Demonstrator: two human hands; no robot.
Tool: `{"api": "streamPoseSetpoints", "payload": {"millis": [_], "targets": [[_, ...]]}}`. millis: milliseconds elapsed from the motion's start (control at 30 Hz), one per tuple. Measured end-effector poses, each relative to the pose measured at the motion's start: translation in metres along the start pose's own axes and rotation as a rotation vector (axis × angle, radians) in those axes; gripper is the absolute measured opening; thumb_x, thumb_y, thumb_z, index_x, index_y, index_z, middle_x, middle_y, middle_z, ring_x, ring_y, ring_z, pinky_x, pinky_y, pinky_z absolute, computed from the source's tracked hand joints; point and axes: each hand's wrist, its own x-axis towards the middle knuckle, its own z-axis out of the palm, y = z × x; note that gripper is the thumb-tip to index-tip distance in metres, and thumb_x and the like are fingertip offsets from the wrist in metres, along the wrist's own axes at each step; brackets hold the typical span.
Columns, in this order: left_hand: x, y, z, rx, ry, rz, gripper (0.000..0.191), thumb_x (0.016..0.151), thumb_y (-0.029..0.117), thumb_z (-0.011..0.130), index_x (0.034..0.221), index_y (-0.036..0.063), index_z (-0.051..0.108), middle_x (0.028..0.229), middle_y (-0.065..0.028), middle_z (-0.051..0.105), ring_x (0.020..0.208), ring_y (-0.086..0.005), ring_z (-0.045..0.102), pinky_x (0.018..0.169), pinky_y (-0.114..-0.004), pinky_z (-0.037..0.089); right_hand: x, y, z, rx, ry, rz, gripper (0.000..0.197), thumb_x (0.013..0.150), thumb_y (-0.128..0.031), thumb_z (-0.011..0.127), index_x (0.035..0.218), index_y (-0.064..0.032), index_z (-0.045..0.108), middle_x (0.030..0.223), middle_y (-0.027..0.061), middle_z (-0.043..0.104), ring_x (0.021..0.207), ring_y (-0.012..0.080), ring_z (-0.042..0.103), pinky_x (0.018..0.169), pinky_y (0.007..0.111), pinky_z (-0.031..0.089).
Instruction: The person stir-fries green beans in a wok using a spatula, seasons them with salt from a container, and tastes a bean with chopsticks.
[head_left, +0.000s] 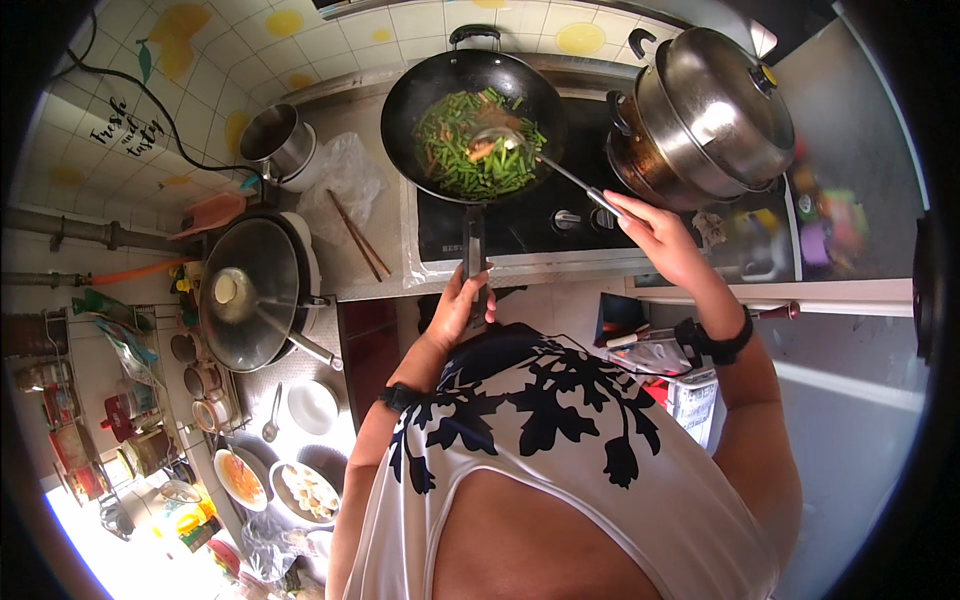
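Note:
My left hand (454, 306) grips the long handle (474, 238) of a black wok (405, 112) on the glass-topped gas stove (517, 229). Chopped green vegetable pieces (457, 169), mixed with some brownish bits, lie in the wok. Fingers of my right hand (654, 229) are closed around the metal handle of a cooking ladle (566, 176). Its round head is down among the greens near the wok's middle and looks slightly blurred. A strap with a dark device sits on each of my wrists.
To the right of the wok stands a large steel steamer pot (701, 127) with a domed lid. Wooden chopsticks (358, 234) and a clear plastic bag (345, 172) lie on the left counter. Further left are a lidded pan (251, 292), a white bowl (312, 407) and a spice rack (142, 390).

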Motion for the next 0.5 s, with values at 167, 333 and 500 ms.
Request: {"api": "streamPoseSetpoints", "payload": {"millis": [167, 333, 500], "targets": [[-0.003, 0.002, 0.001, 0.065, 0.03, -0.018, 0.039, 0.097, 0.032, 0.049, 0.123, 0.0031, 0.045, 0.073, -0.0098, 0.056, 0.058, -0.0181, 0.053, 0.056, -0.03, 0.044, -0.01, 0.003, 0.007, -0.203, -0.069, -0.017, 0.039, 0.094, -0.016, 0.058, 0.132, -0.0165, 0.057, 0.07, 0.0172, 0.058, 0.054, 0.0149, 0.046, 0.058, 0.029, 0.045], [-0.001, 0.004, 0.001, 0.065, 0.014, -0.021, 0.045, 0.094, 0.033, 0.056, 0.124, 0.0018, 0.044, 0.072, -0.0105, 0.057, 0.056, -0.0186, 0.055, 0.058, -0.028, 0.045, 0.027, 0.028, 0.042, -0.371, 0.106, -0.109, 0.04, 0.094, -0.019, 0.058, 0.133, -0.02, 0.056, 0.067, 0.0183, 0.053, 0.051, 0.018, 0.045, 0.054, 0.032, 0.042], [-0.001, 0.0, 0.001, 0.043, 0.025, -0.012, 0.045, 0.094, 0.034, 0.055, 0.124, 0.002, 0.045, 0.072, -0.0099, 0.058, 0.057, -0.0184, 0.056, 0.058, -0.028, 0.045, 0.018, 0.017, 0.011, -0.035, -0.006, -0.076, 0.038, 0.097, -0.019, 0.056, 0.134, -0.0092, 0.055, 0.076, 0.0032, 0.061, 0.066, 0.0065, 0.047, 0.061, 0.026, 0.043]]}}
